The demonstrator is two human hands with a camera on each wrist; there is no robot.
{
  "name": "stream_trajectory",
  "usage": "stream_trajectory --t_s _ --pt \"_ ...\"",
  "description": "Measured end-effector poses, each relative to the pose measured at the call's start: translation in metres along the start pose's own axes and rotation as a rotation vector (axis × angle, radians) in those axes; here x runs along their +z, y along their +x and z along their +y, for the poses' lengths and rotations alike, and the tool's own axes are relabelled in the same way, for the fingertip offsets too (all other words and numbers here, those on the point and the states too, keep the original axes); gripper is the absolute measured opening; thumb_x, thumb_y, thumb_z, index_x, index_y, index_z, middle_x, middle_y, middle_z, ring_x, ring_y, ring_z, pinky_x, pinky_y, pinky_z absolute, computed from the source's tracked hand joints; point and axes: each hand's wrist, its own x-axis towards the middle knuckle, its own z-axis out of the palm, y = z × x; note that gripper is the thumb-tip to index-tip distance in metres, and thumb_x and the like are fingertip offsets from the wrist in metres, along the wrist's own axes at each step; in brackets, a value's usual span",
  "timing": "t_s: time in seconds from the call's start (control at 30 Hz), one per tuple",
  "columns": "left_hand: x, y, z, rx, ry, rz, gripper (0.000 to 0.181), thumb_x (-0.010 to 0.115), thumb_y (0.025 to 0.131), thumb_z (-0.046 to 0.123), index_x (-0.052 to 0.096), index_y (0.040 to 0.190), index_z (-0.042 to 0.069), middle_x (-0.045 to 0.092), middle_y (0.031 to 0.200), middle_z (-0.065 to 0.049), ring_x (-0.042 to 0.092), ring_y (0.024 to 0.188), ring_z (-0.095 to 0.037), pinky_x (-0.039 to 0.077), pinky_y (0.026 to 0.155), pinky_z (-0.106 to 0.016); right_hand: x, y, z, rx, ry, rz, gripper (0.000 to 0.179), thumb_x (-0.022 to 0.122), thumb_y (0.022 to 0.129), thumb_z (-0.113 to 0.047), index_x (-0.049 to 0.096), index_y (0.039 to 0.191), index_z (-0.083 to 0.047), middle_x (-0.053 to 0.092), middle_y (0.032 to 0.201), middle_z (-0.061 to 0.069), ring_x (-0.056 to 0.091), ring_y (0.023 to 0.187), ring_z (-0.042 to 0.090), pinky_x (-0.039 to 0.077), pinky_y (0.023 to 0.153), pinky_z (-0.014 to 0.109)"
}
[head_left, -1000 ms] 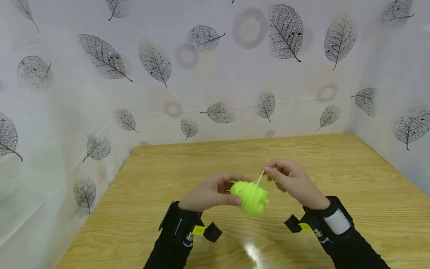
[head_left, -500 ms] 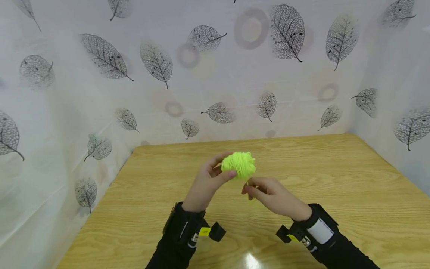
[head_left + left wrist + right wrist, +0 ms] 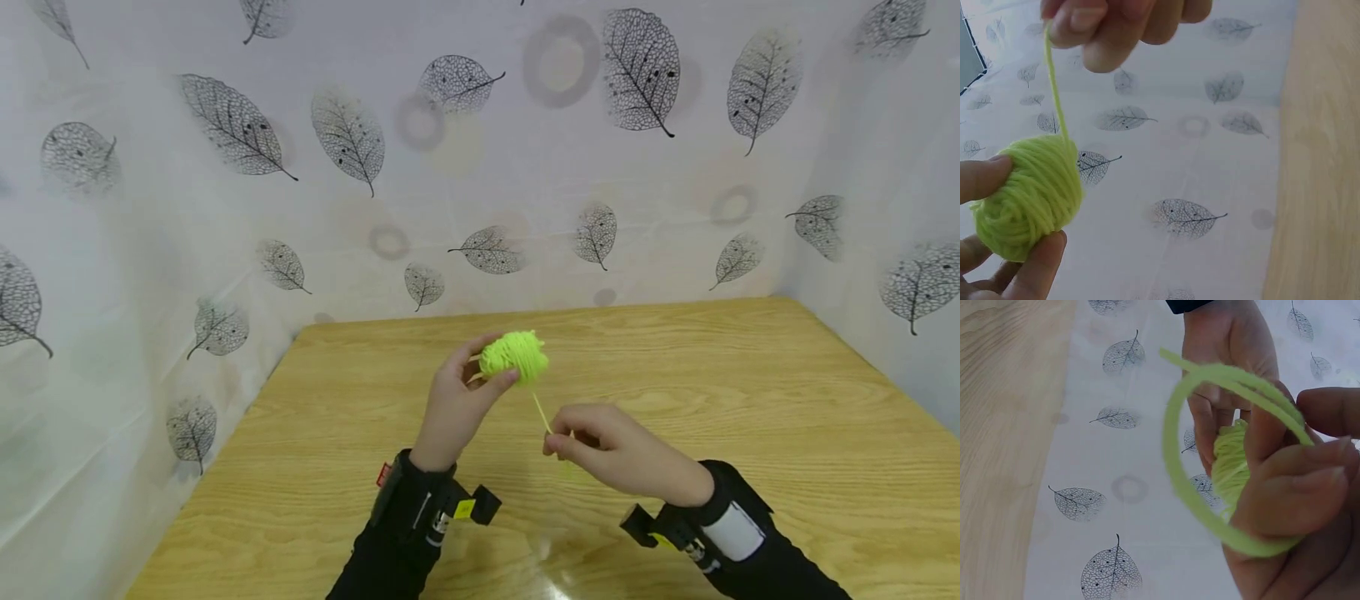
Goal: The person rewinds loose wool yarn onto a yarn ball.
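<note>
two grips are at work, your left hand (image 3: 456,396) round the yarn ball (image 3: 516,352) just below the head view's centre and your right hand (image 3: 626,454) pinching its strand (image 3: 542,412) lower and rightward, so best hold the ball lightly and guide the strand with even tension.

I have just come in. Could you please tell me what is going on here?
A person holds a ball of yellow-green yarn in the left hand, above the wooden table. The right hand pinches a strand that runs from the ball. By the right hand, a loop with a loose end shows. Whether the yarn is being wound or unwound, I cannot tell.
</note>
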Motion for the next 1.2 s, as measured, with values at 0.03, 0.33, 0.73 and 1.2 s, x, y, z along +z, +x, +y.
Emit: stream_trajectory --t_s 0.03,0.33,0.73,1.2 --pt "0.0 0.0 -0.001 0.005 0.016 0.001 0.049 0.067 0.084 0.014 0.049 0.128 0.002 0.052 0.123 -0.014 0.055 0.104 -0.025 0.051 0.084 -0.04 -0.001 -0.001 -0.001 -0.01 0.004 0.0 0.013 0.052 0.095 -0.01 0.062 0.088 -0.015 0.05 0.065 -0.009 0.038 0.05 0.0 0.037 0.042 0.018" --pt "-0.002 0.001 -0.01 0.031 0.189 -0.122 0.045 0.069 0.083 0.015 0.054 0.124 0.003 0.054 0.117 -0.013 0.057 0.099 -0.025 0.053 0.08 -0.037 -0.014 -0.008 -0.012 -0.09 0.04 0.085 0.021 0.052 0.091 0.003 0.06 0.088 -0.016 0.046 0.062 -0.006 0.036 0.048 0.003 0.036 0.041 0.018" --pt "0.0 -0.004 -0.004 -0.032 0.286 -0.541 0.044 0.069 0.082 0.016 0.055 0.123 0.009 0.057 0.115 -0.004 0.057 0.092 -0.014 0.053 0.076 -0.027 -0.035 -0.018 -0.015 -0.08 0.092 0.256 0.023 0.045 0.092 0.01 0.06 0.089 -0.008 0.052 0.067 0.0 0.044 0.054 0.01 0.038 0.043 0.029" --pt "-0.007 -0.01 0.011 -0.096 -0.205 -0.816 0.045 0.06 0.085 -0.005 0.048 0.129 -0.003 0.056 0.114 -0.018 0.059 0.09 -0.016 0.053 0.075 -0.027 -0.039 -0.013 0.007 0.005 0.192 0.308 0.022 0.042 0.095 0.006 0.059 0.086 -0.006 0.054 0.07 0.0 0.03 0.041 0.015 0.026 0.032 0.033"
